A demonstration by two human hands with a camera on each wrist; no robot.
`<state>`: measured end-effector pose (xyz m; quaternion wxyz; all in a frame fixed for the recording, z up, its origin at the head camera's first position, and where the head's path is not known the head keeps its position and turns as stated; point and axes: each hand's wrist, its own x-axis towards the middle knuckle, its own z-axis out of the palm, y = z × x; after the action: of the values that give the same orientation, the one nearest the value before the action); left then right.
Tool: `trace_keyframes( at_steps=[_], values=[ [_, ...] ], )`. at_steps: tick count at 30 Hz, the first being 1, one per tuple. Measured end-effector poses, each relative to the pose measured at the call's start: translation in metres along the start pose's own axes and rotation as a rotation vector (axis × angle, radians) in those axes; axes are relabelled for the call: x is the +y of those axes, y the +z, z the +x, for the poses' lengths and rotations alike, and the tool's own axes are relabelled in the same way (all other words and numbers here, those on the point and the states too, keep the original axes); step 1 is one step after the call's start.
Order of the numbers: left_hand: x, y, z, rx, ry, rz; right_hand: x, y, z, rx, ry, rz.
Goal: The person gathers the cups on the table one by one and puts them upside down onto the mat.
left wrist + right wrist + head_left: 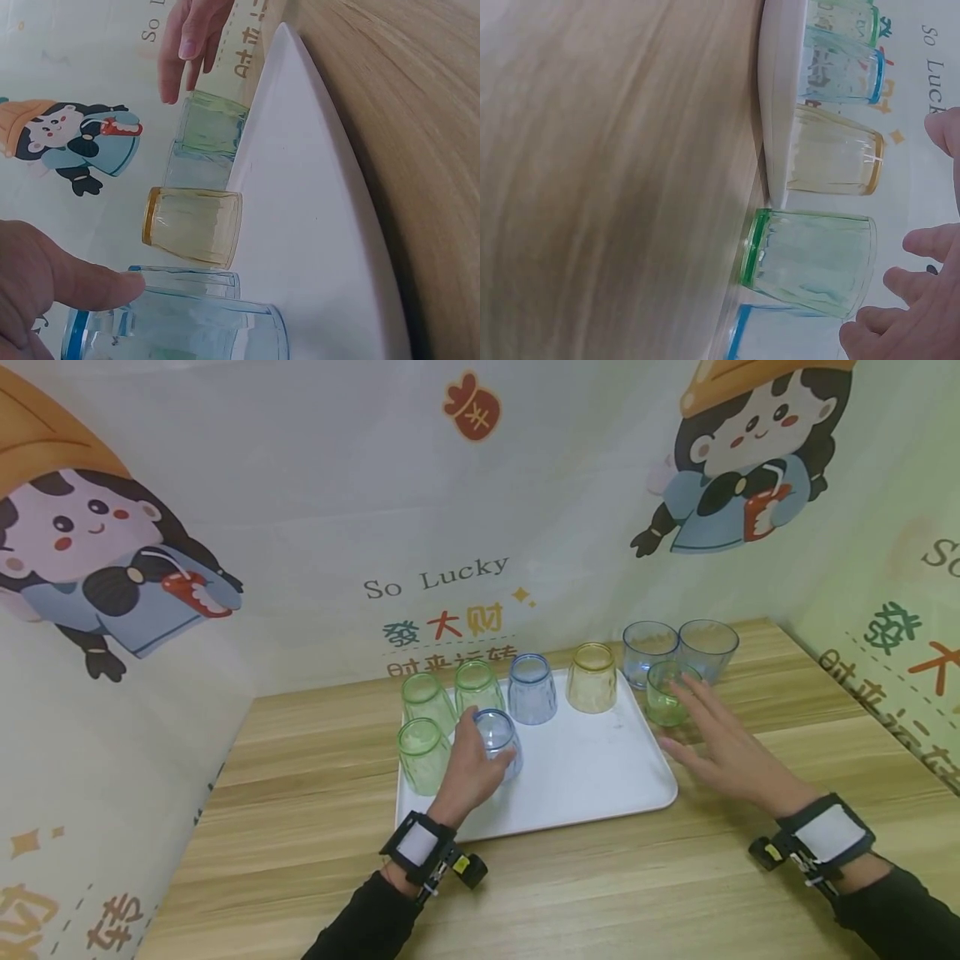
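My left hand (467,777) holds a blue-tinted glass (498,737) on the white tray (592,777), its thumb and fingers around the sides. That glass stands upside down, its thick blue base on top. In the left wrist view the thumb (101,286) lies by the base end. My right hand (727,756), fingers extended and spread, hovers beside a green glass (663,706) that stands upright on the table off the tray's right edge. Whether a fingertip touches that glass is hard to tell. The right wrist view shows nothing held in this hand.
Upside down on the tray are several green glasses (422,760), another blue glass (532,693) and a yellow glass (592,681). Two upright blue glasses (708,647) stand behind the green one, off the tray. A printed cloth (322,510) hangs behind the wooden table (600,885).
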<state>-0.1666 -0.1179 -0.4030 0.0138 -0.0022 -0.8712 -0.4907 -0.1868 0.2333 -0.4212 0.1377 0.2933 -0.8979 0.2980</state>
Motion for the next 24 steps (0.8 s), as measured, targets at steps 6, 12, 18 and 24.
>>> trace_keyframes(
  at_steps=[6,12,18,24],
  values=[
    [-0.0020,0.0005,0.0021,0.003,0.005,0.000,0.0024,0.0001,-0.0015,-0.012,0.030,0.024],
    [-0.0033,-0.0006,0.0018,-0.001,0.000,-0.012,0.0029,0.0001,-0.0018,-0.013,0.043,0.034],
    [-0.0037,-0.0021,0.0017,-0.005,0.001,-0.020,0.0034,0.0006,-0.0011,0.005,0.044,0.052],
    [-0.0058,-0.0012,0.0007,0.017,0.006,-0.016,0.0055,0.0024,-0.0013,0.000,0.074,0.063]
  ],
)
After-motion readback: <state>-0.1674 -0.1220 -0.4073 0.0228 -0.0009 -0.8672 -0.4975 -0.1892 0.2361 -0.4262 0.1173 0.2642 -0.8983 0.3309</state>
